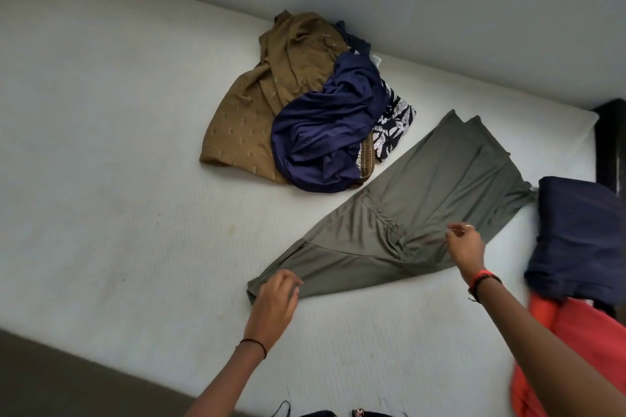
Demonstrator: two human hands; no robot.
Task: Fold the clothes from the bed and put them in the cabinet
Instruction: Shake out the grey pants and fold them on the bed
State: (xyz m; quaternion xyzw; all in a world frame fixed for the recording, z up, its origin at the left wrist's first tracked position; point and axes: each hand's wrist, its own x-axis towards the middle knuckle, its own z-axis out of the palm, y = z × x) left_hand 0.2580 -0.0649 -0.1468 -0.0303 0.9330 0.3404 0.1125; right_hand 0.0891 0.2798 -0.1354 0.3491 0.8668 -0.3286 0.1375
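Olive garment (411, 205) diagonal, lower-left to upper-right

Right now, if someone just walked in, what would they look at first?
Probably the olive-green soft garment spread flat across the white mattress, with the left hand at its near end and the right hand at its right edge. Next comes the crumpled heap farther back: a brown patterned cloth with a shiny dark-blue cloth lying partly over it. A bright orange cloth at the lower right also stands out.
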